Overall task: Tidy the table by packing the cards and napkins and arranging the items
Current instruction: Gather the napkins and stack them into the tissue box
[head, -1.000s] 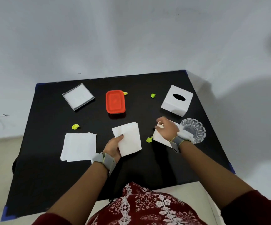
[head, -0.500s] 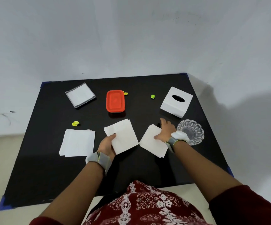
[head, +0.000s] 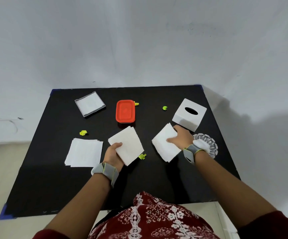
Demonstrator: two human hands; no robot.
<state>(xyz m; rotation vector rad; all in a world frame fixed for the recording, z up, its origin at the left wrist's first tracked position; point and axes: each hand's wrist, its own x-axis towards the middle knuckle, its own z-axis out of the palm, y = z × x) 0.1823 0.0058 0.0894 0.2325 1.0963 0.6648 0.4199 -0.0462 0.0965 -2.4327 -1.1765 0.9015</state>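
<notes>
White napkins are occupying both hands: the left hand is pinching the centre napkin stack, thumb on top, at the black worktop's middle; the right hand is pressing flat, fingers straight, on the right napkin stack beside the tissue box.

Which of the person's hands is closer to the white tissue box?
Right. The right hand rests on the right napkin stack just in front of the tissue box; the left hand grips the middle napkin stack, farther to the left.
</notes>
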